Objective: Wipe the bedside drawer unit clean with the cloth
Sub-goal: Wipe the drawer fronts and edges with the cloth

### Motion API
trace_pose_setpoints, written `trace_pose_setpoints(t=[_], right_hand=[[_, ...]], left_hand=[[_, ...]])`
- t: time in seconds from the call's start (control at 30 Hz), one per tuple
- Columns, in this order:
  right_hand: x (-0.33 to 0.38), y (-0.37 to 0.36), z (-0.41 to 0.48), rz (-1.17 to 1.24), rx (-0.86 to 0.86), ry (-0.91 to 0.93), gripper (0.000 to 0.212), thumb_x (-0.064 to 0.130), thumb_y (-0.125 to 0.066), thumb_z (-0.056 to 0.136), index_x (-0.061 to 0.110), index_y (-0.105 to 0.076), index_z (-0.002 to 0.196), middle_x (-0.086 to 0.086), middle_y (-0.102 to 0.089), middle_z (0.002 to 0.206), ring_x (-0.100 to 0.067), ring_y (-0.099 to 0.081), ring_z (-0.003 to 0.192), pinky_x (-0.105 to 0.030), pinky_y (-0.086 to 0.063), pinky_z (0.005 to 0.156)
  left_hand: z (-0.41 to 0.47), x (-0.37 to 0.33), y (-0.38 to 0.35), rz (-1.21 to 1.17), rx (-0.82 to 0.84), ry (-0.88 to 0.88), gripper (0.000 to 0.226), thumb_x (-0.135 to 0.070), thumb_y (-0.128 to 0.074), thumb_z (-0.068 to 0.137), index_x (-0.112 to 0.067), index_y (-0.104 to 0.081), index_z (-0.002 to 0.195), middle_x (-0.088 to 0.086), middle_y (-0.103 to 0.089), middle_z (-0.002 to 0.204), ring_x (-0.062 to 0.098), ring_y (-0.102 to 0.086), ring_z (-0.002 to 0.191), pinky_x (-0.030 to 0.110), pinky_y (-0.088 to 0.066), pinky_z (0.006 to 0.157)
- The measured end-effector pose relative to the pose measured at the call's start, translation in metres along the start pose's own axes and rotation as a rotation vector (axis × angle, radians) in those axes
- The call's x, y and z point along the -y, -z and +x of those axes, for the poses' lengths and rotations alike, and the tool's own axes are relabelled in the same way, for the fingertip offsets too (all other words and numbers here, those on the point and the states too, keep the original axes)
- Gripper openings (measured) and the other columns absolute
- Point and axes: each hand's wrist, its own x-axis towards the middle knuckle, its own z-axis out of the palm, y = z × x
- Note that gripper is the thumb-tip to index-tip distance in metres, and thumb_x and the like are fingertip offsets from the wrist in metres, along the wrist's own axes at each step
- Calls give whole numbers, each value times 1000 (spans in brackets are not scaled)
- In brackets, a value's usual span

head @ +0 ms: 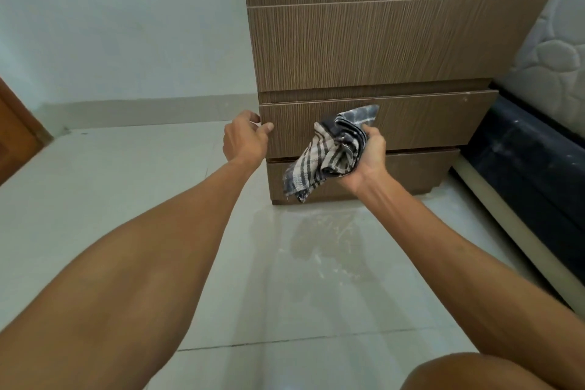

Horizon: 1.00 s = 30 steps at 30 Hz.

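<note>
A brown wood-grain bedside drawer unit stands on the tiled floor, with several drawer fronts stacked one above another. My right hand is shut on a crumpled checked cloth, grey and cream, held against the front of the third drawer. The cloth's loose end hangs down over the lowest drawer. My left hand grips the left edge of that same third drawer, thumb on its front and fingers curled around the side.
A mattress on a dark bed base stands right of the unit. A pale wall runs behind, a wooden door at far left. The glossy floor tiles show a smeared patch before the unit. My knee shows bottom right.
</note>
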Motion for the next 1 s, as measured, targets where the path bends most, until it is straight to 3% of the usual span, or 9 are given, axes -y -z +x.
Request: trace_pose_setpoints(t=[0.1, 0.2, 0.27, 0.33, 0.43, 0.53, 0.67, 0.8, 1.0], right_hand=[[0, 9, -4, -4, -13, -32, 45, 35, -39, 99, 2, -66, 111, -19, -67, 109, -29, -62, 96, -46, -40, 109], [-1, 20, -3, -18, -45, -75, 49, 38, -43, 99, 2, -60, 129, -19, -64, 122, -30, -60, 105, -46, -44, 106], [0, 26, -3, -58, -53, -84, 49, 39, -46, 99, 4, -58, 133, -16, -69, 111, -27, -65, 93, -44, -51, 94], [1, 33, -4, -95, -62, -72, 46, 37, -51, 99, 5, -59, 132, -13, -71, 100, -25, -67, 83, -45, -52, 95], [1, 45, -3, -171, -89, -26, 47, 34, -59, 96, 9, -56, 136, -13, -70, 120, -28, -70, 93, -46, -57, 86], [1, 56, -2, -203, -106, 11, 47, 32, -61, 95, 12, -54, 138, -14, -66, 128, -30, -69, 104, -44, -59, 79], [1, 65, -7, -275, -92, 89, 30, 24, -60, 96, 14, -58, 125, -11, -72, 113, -26, -72, 91, -43, -59, 77], [-6, 64, -16, -443, -103, 182, 23, 18, -62, 95, 15, -60, 118, -10, -73, 107, -25, -73, 91, -42, -60, 79], [-18, 44, -23, -780, -49, 404, 11, 22, -62, 96, 27, -62, 106, 0, -72, 100, -20, -73, 91, -40, -61, 80]], left_hand=[[2, -1, -3, -6, -6, -3, 31, -32, -68, 87, -14, -63, 112, 6, -71, 107, 25, -64, 98, 32, -43, 74], [4, 0, -5, -7, -14, 0, 31, -33, -67, 88, -13, -63, 111, 6, -70, 107, 25, -64, 97, 32, -43, 73], [3, 2, -6, -11, -17, 0, 30, -34, -66, 88, -13, -62, 110, 4, -70, 104, 24, -63, 94, 32, -44, 73], [-1, 6, -8, -28, -34, -6, 31, -36, -64, 89, -12, -62, 110, 1, -68, 100, 20, -61, 89, 31, -44, 72], [-12, 21, -19, -25, -66, 17, 24, -30, -57, 94, -11, -62, 108, 3, -66, 99, 18, -62, 89, 29, -43, 70], [-22, 42, -33, 54, 21, 39, 24, -15, -50, 96, -10, -62, 116, 8, -67, 111, 23, -63, 99, 31, -48, 75], [-29, 59, -47, 105, 119, 57, 32, -7, -48, 94, -10, -60, 124, 10, -67, 118, 28, -64, 104, 38, -54, 86], [-30, 62, -51, 144, 136, 44, 35, -7, -47, 94, -16, -61, 125, 9, -69, 112, 29, -65, 96, 40, -56, 81], [-33, 66, -47, 405, 207, -151, 37, -7, -47, 95, -19, -56, 129, 8, -68, 107, 29, -63, 92, 44, -56, 76]])
